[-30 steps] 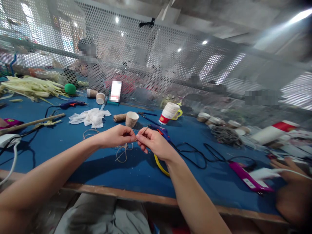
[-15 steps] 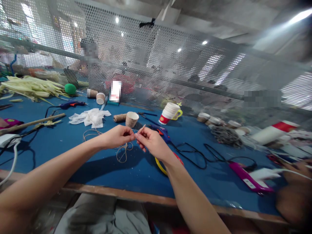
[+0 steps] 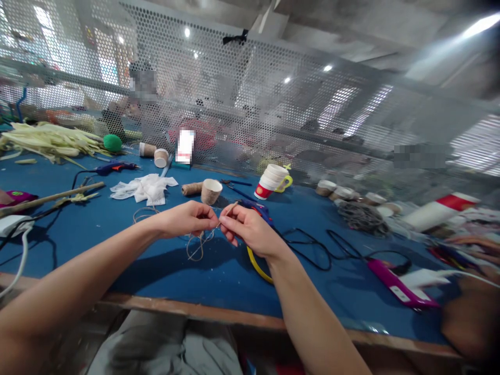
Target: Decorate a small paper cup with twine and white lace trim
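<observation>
My left hand (image 3: 187, 219) and my right hand (image 3: 250, 229) meet over the blue table (image 3: 94, 234), both pinched on a length of brown twine (image 3: 197, 246). The twine hangs in loops from my fingers down to the table. A short end sticks up from my right fingers. A yellow-and-red ring (image 3: 255, 263) lies under my right wrist, and a blue glue gun (image 3: 258, 208) sits just behind my right hand.
A twine-wrapped paper cup (image 3: 211, 190) and a twine spool (image 3: 191, 188) stand behind my hands. White gauze (image 3: 144, 187), a stick (image 3: 50, 197), corn husks (image 3: 50, 139), a red-and-white cup stack (image 3: 271, 180), black cables (image 3: 312, 245) and a pink tool (image 3: 394, 284) lie around. Another person's arm (image 3: 469, 312) rests at the right.
My hands stay together on the twine with small finger movements. The other person's hand at the right edge has shifted.
</observation>
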A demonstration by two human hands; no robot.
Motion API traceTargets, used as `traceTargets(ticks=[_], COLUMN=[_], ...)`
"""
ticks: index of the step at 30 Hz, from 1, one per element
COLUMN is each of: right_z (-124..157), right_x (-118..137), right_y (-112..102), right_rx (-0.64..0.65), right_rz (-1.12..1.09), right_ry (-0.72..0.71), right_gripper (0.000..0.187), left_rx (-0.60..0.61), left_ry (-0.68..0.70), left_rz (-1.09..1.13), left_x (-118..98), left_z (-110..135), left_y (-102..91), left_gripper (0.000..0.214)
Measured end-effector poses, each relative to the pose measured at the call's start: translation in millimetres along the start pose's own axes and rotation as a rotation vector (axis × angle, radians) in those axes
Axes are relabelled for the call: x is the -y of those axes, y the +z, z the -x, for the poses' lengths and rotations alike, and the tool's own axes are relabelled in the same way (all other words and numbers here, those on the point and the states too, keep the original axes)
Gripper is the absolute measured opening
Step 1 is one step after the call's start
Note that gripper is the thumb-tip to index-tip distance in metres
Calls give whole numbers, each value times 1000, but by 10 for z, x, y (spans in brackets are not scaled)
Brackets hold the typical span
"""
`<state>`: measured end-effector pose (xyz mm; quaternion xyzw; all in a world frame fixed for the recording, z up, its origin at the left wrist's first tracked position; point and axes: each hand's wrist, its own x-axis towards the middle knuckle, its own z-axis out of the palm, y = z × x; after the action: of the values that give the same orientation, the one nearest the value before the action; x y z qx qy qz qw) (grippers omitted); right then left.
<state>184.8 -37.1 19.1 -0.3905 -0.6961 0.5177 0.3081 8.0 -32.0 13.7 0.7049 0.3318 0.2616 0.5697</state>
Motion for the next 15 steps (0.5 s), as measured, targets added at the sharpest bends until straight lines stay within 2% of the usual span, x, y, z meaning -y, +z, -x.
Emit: traceTargets(ticks=[7, 11, 15], right_z=[-1, -48, -70], right_x=[0, -72, -95], right_y=[5, 25, 39], right_rx=[-1, -88, -97], right_rz=[1, 111, 166], right_ry=[-2, 20, 45], right_gripper=[21, 26, 26], left_rx=[14, -113, -186], left_ry=[-18, -60, -73], left_rz=[62, -44, -153], left_x=[5, 36, 59], left_z=[-3, -42, -71], left_y=[9, 56, 86], left_gripper=[19, 21, 19])
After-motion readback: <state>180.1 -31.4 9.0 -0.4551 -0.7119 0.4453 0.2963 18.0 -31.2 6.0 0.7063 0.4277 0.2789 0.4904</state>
